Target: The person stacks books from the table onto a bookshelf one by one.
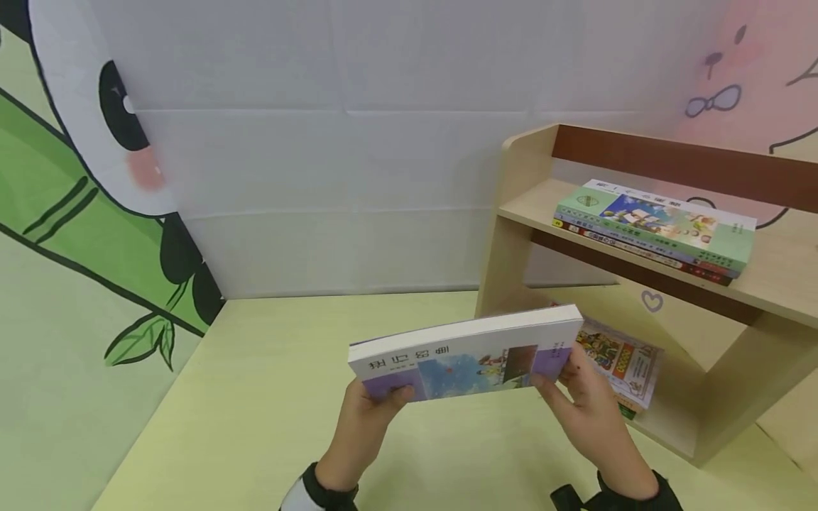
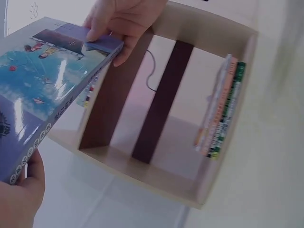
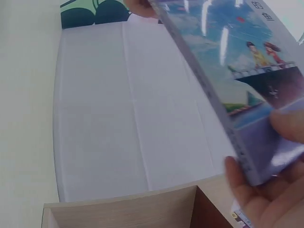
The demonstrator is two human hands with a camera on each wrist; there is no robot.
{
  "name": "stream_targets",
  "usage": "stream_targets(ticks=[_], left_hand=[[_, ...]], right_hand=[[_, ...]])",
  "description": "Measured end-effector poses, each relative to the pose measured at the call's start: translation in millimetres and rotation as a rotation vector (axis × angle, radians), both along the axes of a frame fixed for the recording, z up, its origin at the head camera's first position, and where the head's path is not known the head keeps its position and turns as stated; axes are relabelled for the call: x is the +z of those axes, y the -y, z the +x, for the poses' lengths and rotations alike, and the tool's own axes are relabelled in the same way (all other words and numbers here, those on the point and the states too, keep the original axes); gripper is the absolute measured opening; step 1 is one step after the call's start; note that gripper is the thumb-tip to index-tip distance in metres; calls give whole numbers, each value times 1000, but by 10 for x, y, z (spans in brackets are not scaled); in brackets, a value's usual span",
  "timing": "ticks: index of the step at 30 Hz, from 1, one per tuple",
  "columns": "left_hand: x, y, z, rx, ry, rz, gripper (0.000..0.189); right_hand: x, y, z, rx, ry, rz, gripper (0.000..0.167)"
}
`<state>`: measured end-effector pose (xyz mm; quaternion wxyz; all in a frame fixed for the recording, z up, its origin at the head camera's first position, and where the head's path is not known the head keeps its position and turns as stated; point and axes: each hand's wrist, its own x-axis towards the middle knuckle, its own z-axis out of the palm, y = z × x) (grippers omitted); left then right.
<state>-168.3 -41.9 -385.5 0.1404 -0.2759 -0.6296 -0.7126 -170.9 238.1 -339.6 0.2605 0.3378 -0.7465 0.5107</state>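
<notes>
Both hands hold up a purple and blue book [image 1: 476, 372] with a picture cover, tilted above the table. My left hand [image 1: 366, 426] grips its left end, thumb on the cover. At the other end my right hand [image 1: 591, 411] pinches it, thumb on the cover and fingers behind. In the left wrist view the book's spine [image 2: 50, 126] carries printed characters. The right wrist view shows the right fingers [image 3: 242, 185] curled under the book's edge.
A two-tier wooden shelf [image 1: 728, 397] stands on the table [image 1: 268, 397] to the right. Stacked books [image 1: 658, 223] lie on its upper tier; more books [image 1: 629, 358] lie on the lower one, partly behind the right hand. A pale wall panel [image 1: 332, 163] is behind.
</notes>
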Motion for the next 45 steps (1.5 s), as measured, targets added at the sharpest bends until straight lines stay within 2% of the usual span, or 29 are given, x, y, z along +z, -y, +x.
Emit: stream_targets(ticks=[3,5,8,10,12,16,18,21,26,28,32,34,40,42,45], left_hand=[[191,-102,-130,14,-92,3,40],[340,-195,-234,7,-148,30,41],[586,-369,-396,19,-178,72,46],[755,-498,-495,57,-142,95,51],[918,-626,-589,127,-92,101,54],[1197,-849,-765,233,37,78,57],[1310,-927,-839,236,96,67,56],[1442,-1021,-935,183,171,71,55],[1572,-1112,-1061,82,197,55,53],[1598,-1136,-1110,19,198,47,56],[1625,-1181,-1227,-135,187,21,64],[1624,-1212,-1291,-184,184,16,67],[1589,-1324,-1408,-227,221,60,58],[1586,-1360,-1433,-227,200,39,55],[1599,-1399,-1465,-215,167,-18,48]], right_hand=[[42,-40,-50,91,-123,-182,45],[109,-62,-71,138,-192,-295,40],[258,-83,-78,117,-264,-429,41],[367,-90,-64,78,-266,-520,43],[468,-97,-51,31,-258,-595,48],[647,-130,-47,-72,-232,-649,54],[739,-161,-56,-150,-219,-621,52],[894,-245,-57,-249,-180,-557,51],[1085,-396,-19,-393,-31,-441,56],[1129,-435,-18,-470,18,-398,55],[1191,-500,-57,-628,29,-297,50],[1213,-529,-81,-676,37,-262,46],[1212,-613,-144,-763,102,-204,40],[1208,-645,-162,-801,76,-199,39],[1206,-690,-197,-866,-22,-165,36]])
